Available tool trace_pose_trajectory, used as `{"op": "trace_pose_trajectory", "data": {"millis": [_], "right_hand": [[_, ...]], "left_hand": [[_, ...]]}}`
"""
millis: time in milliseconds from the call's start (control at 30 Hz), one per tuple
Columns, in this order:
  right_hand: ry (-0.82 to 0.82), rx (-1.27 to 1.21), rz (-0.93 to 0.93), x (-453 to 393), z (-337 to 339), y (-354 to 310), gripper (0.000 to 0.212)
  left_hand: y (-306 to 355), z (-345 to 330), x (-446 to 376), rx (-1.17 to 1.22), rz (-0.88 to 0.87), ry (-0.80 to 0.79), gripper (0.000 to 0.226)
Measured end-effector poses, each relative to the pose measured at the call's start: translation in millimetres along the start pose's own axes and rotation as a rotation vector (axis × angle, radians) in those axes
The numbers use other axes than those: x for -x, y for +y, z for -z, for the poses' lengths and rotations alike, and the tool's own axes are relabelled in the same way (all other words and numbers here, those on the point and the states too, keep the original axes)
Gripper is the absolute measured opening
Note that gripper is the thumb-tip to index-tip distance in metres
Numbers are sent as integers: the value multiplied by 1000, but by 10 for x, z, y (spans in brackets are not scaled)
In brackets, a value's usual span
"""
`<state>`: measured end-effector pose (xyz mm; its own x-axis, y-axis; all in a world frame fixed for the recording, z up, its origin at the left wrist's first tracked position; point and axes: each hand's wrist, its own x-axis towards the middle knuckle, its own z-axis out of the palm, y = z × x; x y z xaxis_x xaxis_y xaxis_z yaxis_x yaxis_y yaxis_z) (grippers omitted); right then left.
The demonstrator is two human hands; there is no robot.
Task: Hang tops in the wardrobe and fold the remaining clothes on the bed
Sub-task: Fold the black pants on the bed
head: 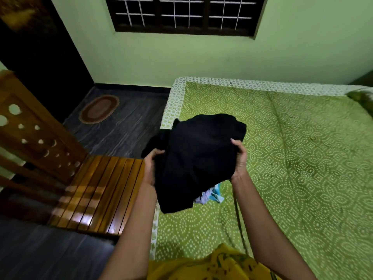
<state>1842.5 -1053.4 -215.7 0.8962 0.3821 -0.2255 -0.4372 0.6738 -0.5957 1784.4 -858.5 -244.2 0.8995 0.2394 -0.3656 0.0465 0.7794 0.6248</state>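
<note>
Head view shows us the bed [292, 158] first, its green dotted cover spread flat and filling the right of the frame, which gives us a broad, bare surface for folding. To its left stands a wooden chair [96, 195], slatted seat turned toward us and just beside the bed's near corner, with an oval mat [99, 109] on the dark floor beyond it, near the wall. We hold the black garment [193, 162] up over the bed's left edge, bunched and hanging, so that we can find its shape and judge whether it is a top to hang or a piece to fold; from here we cannot tell which. Our left hand [150, 166] grips its left side with fingers curled into the cloth, and our right hand [240, 158] clutches the right side in the same way, so the weight is shared and the fabric can be shaken open. Beneath the garment's lower hem, a small pile of pale blue and lilac clothes [210, 196] lies on the cover, mostly hidden, waiting its turn. No wardrobe is in sight.
</note>
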Motion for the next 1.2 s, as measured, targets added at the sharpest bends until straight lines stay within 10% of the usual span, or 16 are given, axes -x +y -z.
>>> {"op": "trace_pose_trajectory", "data": {"millis": [33,200,367,567,667,800,1067,1200], "right_hand": [[17,-37,9,2,73,-72,51],[214,456,-315,-3,514,-340,25],[370,1313,-249,-178,710,-187,42],[-412,1095,-297,-69,-156,32,53],[-380,1318,-333,-61,-317,306,48],[-123,746,-315,11,-383,468,28],[-113,-43,-152,-254,-311,-124,66],[-178,-178,-86,-197,-218,-197,61]], "left_hand": [[34,-68,41,107,19,-87,6],[-27,59,-119,447,-192,-275,79],[-3,-257,-40,420,-284,-460,37],[-56,-509,-156,318,11,-410,21],[3,-567,-200,-126,96,-187,9],[188,-503,-137,-698,95,-118,33],[33,-17,144,-433,358,-368,110],[-102,-174,175,-791,228,-342,57]]}}
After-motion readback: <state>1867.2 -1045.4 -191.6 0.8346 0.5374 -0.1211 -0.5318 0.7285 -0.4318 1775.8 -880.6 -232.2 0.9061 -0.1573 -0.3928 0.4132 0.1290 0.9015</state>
